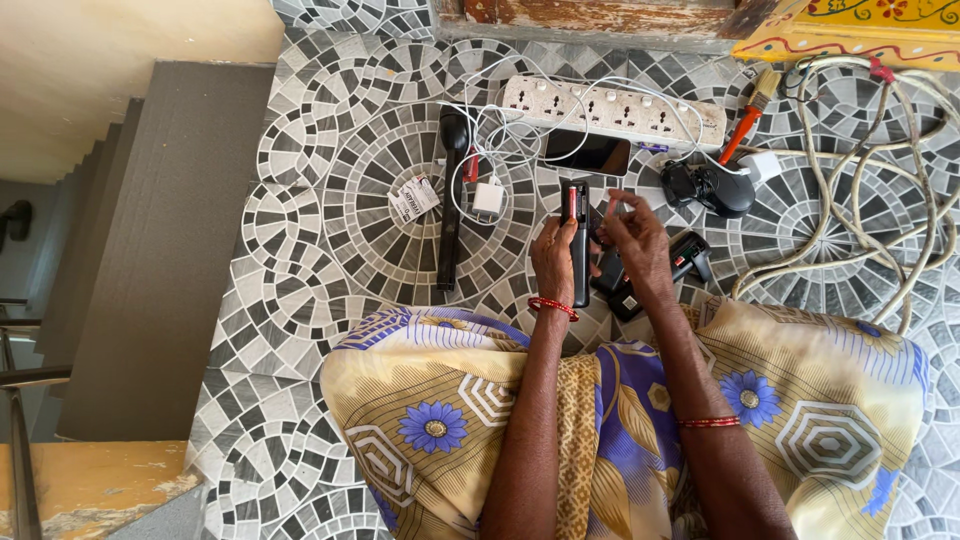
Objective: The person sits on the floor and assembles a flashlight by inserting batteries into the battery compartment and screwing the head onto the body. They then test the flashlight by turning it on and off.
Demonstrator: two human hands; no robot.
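My left hand (553, 262) holds a slim black device with a red part near its top (578, 235), upright above the tiled floor. My right hand (633, 238) is beside it, fingertips pinched near the device's top; whether they hold a small part I cannot tell. Just under my right hand lie black gadgets (640, 278) on the floor. A long black torch (452, 200) lies to the left of my hands. My lap, in yellow cloth with blue flowers, fills the bottom of the view.
A white power strip (610, 108) with white cables, a white charger (488, 197), a dark phone (588, 153), a black gadget (712, 187), an orange-handled tool (745, 125) and a coiled pale cable (880, 190) lie around. A paper tag (414, 197) lies left. Stairs drop at left.
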